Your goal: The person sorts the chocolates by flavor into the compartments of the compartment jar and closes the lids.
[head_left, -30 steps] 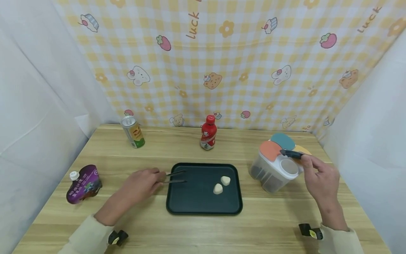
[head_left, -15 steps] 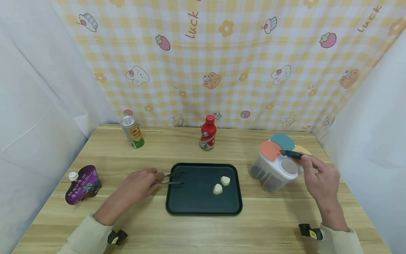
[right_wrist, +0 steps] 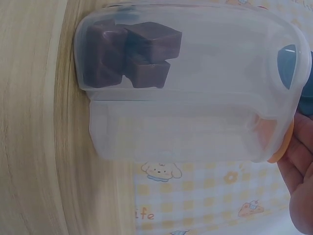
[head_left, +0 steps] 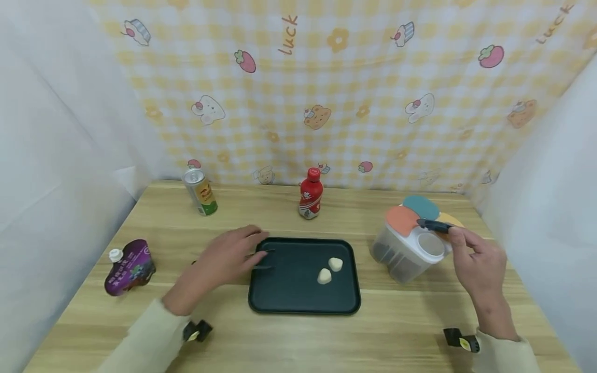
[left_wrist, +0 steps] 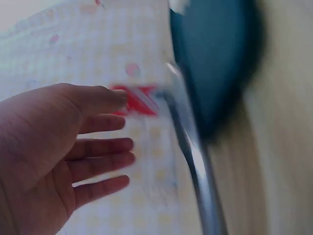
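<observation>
My left hand (head_left: 228,256) is over the left edge of the dark green tray (head_left: 303,302), fingers extended and apart from one another. Metal tongs (left_wrist: 198,166) lie below it with their tips on the tray, largely hidden by the hand in the head view. In the left wrist view the fingers hold nothing. Two small whitish pieces (head_left: 324,276) sit on the tray's right half. My right hand (head_left: 480,264) grips the dark handle (head_left: 435,225) on top of a clear divided container (head_left: 404,259). Several dark brown blocks (right_wrist: 105,56) show inside one compartment.
A red bottle (head_left: 311,194) stands behind the tray. At the back left is a can (head_left: 200,192), and a purple spout pouch (head_left: 131,269) lies at the left. The patterned curtain (head_left: 261,103) closes off the back.
My left hand has let go of the tongs and lifted forward and right, its fingers spreading. The tongs stay at the tray's left edge. My right hand keeps its grip; the head view shifts slightly.
</observation>
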{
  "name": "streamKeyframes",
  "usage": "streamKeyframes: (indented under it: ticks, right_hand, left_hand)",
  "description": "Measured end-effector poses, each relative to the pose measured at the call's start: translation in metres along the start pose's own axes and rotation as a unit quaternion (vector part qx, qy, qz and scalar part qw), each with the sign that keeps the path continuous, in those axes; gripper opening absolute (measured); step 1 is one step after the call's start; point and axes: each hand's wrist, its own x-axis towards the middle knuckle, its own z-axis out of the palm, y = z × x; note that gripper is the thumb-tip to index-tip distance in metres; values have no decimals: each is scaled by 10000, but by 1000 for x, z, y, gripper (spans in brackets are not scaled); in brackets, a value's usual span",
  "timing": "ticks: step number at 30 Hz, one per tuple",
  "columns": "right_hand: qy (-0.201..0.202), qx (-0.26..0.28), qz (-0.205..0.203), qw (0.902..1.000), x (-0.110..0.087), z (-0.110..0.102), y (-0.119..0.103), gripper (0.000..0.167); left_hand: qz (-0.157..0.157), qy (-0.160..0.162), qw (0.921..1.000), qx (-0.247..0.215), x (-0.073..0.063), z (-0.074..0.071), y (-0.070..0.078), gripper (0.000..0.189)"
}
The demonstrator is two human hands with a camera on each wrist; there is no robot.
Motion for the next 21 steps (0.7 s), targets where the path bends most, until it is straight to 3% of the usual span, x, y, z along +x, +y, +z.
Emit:
streamKeyframes:
  ticks: [5,10,13,17,21]
  right_hand:
    - [-4,-115,95,9999,2,-3,-6,30]
    - [-53,-67,9,10000,3,-4,-7,30]
    - [-118,-20,9,9999,2,-4,-6,28]
    - [-300,355,-230,9987,1,-4,-1,18]
    - [-560,679,-670,9939,2,-7,7,18]
  left_hand:
    - [741,203,9963,-389,42,-1,46,42]
    - [1580,87,9857,-584,78,4,95,49]
    - [1960,244,9785,-589,98,7,120,54]
    - [2270,493,9710,-571,122,14,144,61]
    - [2414,550,9637,-995,142,24,162,68]
